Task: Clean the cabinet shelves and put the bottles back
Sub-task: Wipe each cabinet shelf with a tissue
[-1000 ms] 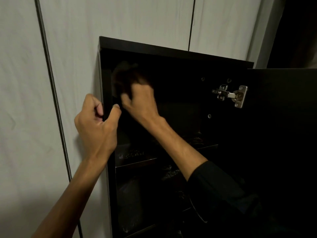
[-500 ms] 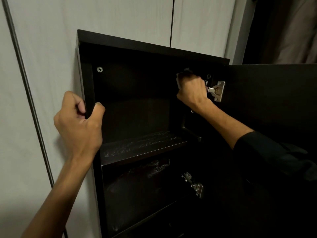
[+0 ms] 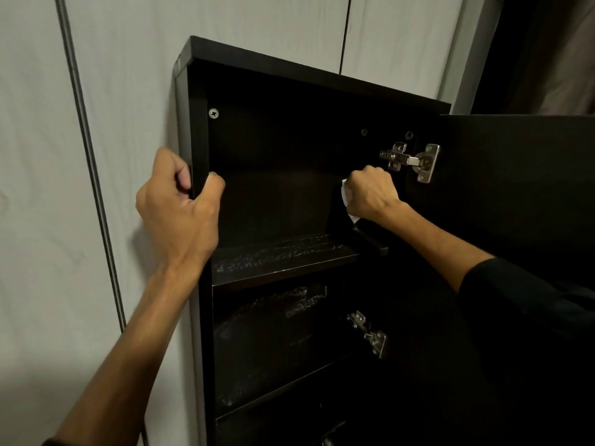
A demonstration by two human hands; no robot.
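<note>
Head view: the dark cabinet [image 3: 309,78] stands open on the wall with its upper shelf [image 3: 283,262] bare and streaky, and the right hand [image 3: 370,194], fisted round a white cloth [image 3: 345,194], has slid down from beside the top hinge [image 3: 409,160] toward the shelf's right end, so wiping seems nearly done here. The left hand [image 3: 180,207] still grips the cabinet's left edge. No bottles show, and the lower shelves are too dim to read.

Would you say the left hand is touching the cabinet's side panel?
Touching: the head view shows the left hand gripping the side panel, fingers outside, thumb inside.
</note>
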